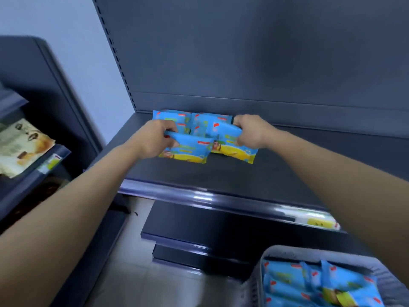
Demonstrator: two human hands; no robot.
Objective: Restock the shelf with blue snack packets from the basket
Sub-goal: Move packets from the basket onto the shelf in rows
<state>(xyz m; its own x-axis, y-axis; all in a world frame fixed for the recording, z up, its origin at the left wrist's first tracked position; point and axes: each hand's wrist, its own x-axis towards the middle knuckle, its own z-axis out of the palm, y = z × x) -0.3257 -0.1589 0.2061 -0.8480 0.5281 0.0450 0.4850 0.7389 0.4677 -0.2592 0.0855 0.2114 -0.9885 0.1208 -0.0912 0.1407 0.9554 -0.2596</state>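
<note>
Left grip (155, 138) is clenched round the left end of a blue snack packet (188, 149), fingers curled over its top edge. Right grip (250, 131) grasps the right end of a second packet (234, 149) in the same manner. The two held packets sit side by side over the dark shelf (221, 173), their inner ends touching or slightly overlapping, yellow lower edges turned toward the front. Whether they rest fully on the shelf I cannot tell.

Just behind them, two more blue packets (170, 117) lie against the back panel (243, 63), near the shelf's left end. Both forearms reach in from the front, well apart.

Down at the lower right stands the grey basket (287, 251), with further blue packets (298, 284) lying loosely inside. A glossy price rail (199, 196) runs along the shelf's front edge, carrying a yellow label (321, 222) toward the right. On the neighbouring shelving at the left lie beige packages (20, 147).
</note>
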